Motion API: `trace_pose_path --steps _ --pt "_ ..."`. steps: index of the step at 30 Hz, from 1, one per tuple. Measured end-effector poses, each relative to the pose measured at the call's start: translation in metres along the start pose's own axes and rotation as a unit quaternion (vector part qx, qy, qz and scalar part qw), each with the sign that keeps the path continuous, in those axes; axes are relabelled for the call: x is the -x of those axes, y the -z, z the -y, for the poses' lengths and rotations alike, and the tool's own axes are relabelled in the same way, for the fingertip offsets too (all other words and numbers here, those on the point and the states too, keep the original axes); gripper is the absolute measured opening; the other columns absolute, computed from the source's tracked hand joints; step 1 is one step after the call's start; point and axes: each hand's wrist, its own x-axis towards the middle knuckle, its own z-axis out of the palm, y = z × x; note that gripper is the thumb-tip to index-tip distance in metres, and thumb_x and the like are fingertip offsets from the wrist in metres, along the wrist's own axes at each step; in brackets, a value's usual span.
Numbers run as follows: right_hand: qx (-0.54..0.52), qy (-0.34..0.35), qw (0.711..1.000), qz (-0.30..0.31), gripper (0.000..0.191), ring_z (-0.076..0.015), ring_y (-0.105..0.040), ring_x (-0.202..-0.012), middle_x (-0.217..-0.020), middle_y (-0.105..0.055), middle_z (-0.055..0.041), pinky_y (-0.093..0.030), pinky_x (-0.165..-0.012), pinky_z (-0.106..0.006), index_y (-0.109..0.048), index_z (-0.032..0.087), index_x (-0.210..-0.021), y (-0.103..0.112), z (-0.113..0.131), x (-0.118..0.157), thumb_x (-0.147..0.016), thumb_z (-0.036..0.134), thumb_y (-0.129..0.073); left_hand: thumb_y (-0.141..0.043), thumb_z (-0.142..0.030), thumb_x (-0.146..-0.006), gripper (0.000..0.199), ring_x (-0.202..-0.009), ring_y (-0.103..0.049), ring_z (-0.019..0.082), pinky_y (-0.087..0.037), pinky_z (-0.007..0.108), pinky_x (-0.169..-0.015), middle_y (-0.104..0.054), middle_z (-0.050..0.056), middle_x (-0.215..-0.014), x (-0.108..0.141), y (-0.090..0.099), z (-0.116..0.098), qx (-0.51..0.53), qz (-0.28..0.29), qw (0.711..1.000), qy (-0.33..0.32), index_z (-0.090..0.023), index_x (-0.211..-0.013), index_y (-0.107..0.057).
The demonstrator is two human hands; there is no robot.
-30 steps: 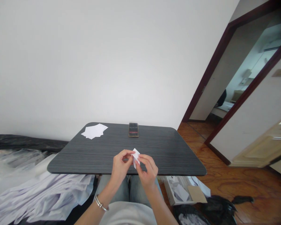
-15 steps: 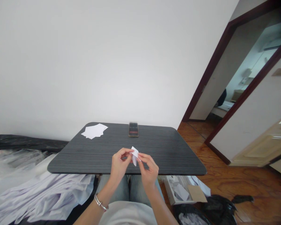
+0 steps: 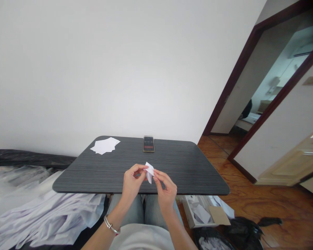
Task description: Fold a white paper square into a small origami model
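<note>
A small piece of folded white paper is held above the near half of the dark table. My left hand pinches its left side between thumb and fingers. On the other side, my right hand grips the paper's right edge with fingertips. The paper has a pointed top and folded flaps hanging beneath, whose exact shape is too small to make out. A silver bracelet circles my left wrist.
White paper sheets lie loosely stacked at the table's back left. A phone is at the back edge. White cloth is heaped at lower left. A box of papers and black plastic bags sit on the floor at right.
The folded paper and my left hand have shifted very slightly left. Both hands keep their hold on the paper.
</note>
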Motion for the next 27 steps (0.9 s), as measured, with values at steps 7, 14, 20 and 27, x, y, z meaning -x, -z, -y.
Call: trace_pose_path --steps 7,14,20,27 --pt "0.009 0.04 0.999 0.001 0.026 -0.0185 -0.061 -0.083 -0.089 -0.067 -0.0047 -0.049 -0.075 -0.033 -0.066 0.022 -0.087 0.003 -0.006 0.001 -0.076 0.003 -0.053 -0.059 -0.019 -0.065 0.013 -0.057 -0.057 0.013 -0.051 0.023 -0.051 -0.061 0.001 -0.063 -0.001 0.001 0.002 0.014 0.001 1.0 0.018 -0.012 -0.075 -0.064" --pt "0.022 0.06 0.997 0.05 0.028 -0.0205 -0.057 -0.093 -0.098 -0.063 -0.0067 -0.046 -0.081 -0.037 -0.062 0.023 -0.097 0.009 -0.009 -0.006 -0.075 0.007 -0.055 -0.062 -0.019 -0.064 0.011 -0.058 -0.06 0.014 -0.051 0.024 -0.056 -0.064 0.002 -0.064 0.0 0.003 0.004 0.058 0.012 0.997 0.045 -0.013 -0.073 -0.064" --pt "-0.063 -0.052 0.992 0.1 0.021 -0.0218 -0.055 -0.098 -0.109 -0.057 -0.0094 -0.046 -0.082 -0.039 -0.065 0.022 -0.089 0.014 -0.005 -0.02 -0.077 0.011 -0.051 -0.064 -0.019 -0.063 0.011 -0.056 -0.059 0.012 -0.05 0.023 -0.057 -0.065 0.002 -0.062 0.001 0.001 -0.001 0.088 0.057 0.992 0.072 -0.012 -0.07 -0.065" --pt "-0.234 -0.147 0.949 0.153 0.014 -0.0189 -0.061 -0.081 -0.09 -0.063 -0.0065 -0.051 -0.065 -0.03 -0.067 0.022 -0.082 0.013 -0.002 -0.025 -0.072 0.016 -0.059 -0.065 -0.019 -0.061 0.008 -0.053 -0.058 0.012 -0.05 0.023 -0.055 -0.062 0.001 -0.057 0.002 -0.001 -0.005 0.103 0.095 0.986 0.093 -0.012 -0.065 -0.065"
